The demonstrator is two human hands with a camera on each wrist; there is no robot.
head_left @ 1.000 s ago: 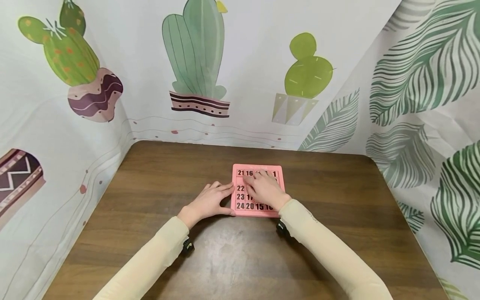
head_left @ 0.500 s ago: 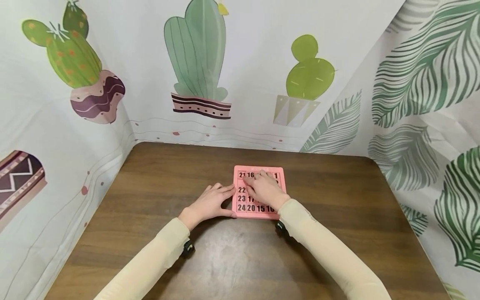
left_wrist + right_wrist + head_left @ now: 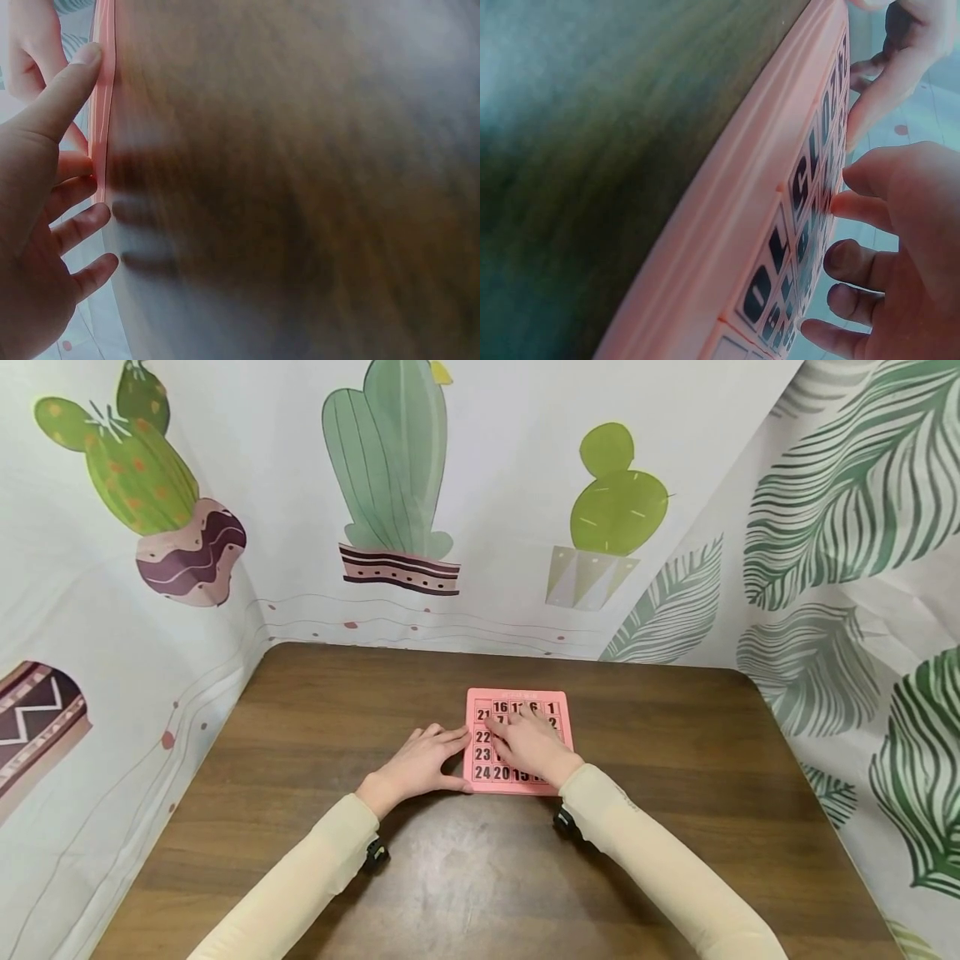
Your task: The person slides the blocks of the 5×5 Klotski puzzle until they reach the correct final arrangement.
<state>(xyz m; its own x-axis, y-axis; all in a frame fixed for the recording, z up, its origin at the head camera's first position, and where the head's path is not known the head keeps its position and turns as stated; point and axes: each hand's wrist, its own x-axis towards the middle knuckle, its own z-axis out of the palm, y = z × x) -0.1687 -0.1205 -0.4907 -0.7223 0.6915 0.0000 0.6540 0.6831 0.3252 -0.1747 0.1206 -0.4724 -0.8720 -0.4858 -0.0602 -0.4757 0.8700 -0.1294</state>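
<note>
A flat pink number slide puzzle [image 3: 501,773], with black numerals on its tiles, lies on the table. My left hand [image 3: 416,766] rests at its left side, thumb near the lower left corner and fingertips at the edge. In the left wrist view the thumb touches the puzzle's pink side [image 3: 103,112], fingers spread. Over the tiles lies my right hand [image 3: 534,745], covering much of the middle and right. Its index fingertip is by the 21 tile [image 3: 482,715], which sits lower than the 16 beside it. The right wrist view shows its fingers at the tile face [image 3: 801,187].
The brown wooden table [image 3: 360,693] reaches out on all sides of the puzzle. Behind it hangs a white cloth [image 3: 510,510] printed with cacti and leaves. A small black device [image 3: 377,853] is worn at each wrist.
The 21 tile has slid part of a row toward me, out of line with the 16. My right hand has shifted slightly. My left hand stays at the puzzle's left edge.
</note>
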